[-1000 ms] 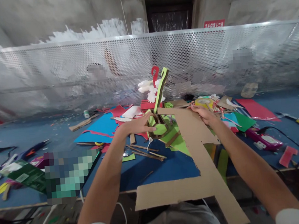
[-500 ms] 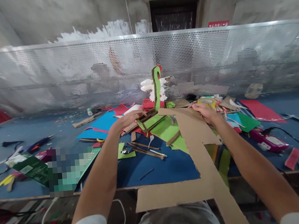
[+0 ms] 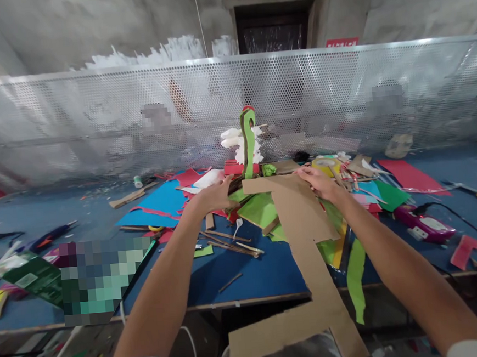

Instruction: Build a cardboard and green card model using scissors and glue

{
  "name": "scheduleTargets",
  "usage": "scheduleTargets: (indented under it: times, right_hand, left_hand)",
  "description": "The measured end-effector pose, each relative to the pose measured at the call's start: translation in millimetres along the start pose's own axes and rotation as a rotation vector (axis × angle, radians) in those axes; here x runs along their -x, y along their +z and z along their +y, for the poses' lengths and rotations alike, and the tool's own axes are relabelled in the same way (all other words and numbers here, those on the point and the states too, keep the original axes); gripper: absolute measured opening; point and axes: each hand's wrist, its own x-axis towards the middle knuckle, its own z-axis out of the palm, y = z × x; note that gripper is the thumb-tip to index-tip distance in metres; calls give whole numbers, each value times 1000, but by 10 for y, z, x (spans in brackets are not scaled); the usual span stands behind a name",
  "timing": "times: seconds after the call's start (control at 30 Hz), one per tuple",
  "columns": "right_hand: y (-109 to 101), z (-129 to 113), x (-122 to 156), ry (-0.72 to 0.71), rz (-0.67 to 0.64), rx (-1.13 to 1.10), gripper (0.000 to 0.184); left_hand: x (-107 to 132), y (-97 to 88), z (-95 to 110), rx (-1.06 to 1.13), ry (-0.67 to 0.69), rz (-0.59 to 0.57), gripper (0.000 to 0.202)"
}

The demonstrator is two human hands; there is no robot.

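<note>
Left grip is closing around the base of the green cardboard model | right grip is pinching the far end of the cardboard cutout | both things are sitting mid-tabletop, the cutout overhanging its near edge.

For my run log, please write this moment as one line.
left hand: on green cardboard model | right hand: holds brown cardboard sheet | blue table
</note>
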Motion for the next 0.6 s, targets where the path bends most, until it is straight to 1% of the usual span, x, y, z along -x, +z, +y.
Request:
scheduleTargets:
  times: [0.07,0.13,0.27,0.37,0.43,0.57,0.6]
  right_hand:
    - [16,-21,11,14,1,8,34]
    - [37,-58,35,36,-26,-11,32]
    - [83,-157,116,72,-140,-124,27]
    - [123,-225,183,88,-228,-219,30]
    - [160,-250,218,93,-276,-250,34]
    - [243,-249,246,48,-307,-257,34]
    - [261,-242,246,37,-321,-245,34]
  left_hand:
    - [19,-58,-22,-4,22,-2,109]
    - [39,-128,-95,47,69,3,103]
    - [100,-277,-213,170,192,48,93]
    - [142,-336,-182,226,256,102,88]
    - [147,-318,-129,278,303,104,89]
    - [88,-163,-84,457,465,-34,93]
    - [64,-115,-95,476,506,-46,92]
